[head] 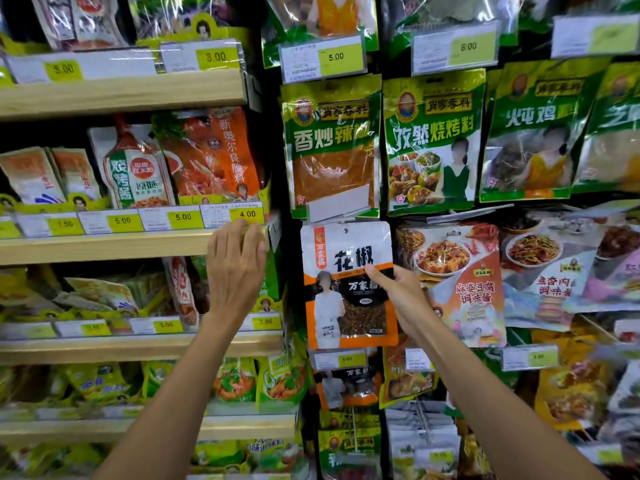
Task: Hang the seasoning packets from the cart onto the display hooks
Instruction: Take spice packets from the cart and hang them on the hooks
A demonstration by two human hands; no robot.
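The peppercorn packet (346,285) hangs upright in the hook column. Its top edge is just under a blank tag flap (341,202) at twelve o'clock; whether its hole is on the hook cannot be told. The right hand (398,292) pinches its right edge, thumb on the front, likely to steer the top onto the hook. At nine o'clock the left hand (235,265) rests on the wooden shelf edge (104,249) with its fingers laid over it and holding nothing, probably as a brace. A tofu sauce packet (460,282) crowds in at three o'clock and a price tag (341,359) at six. The only free room is toward the person.
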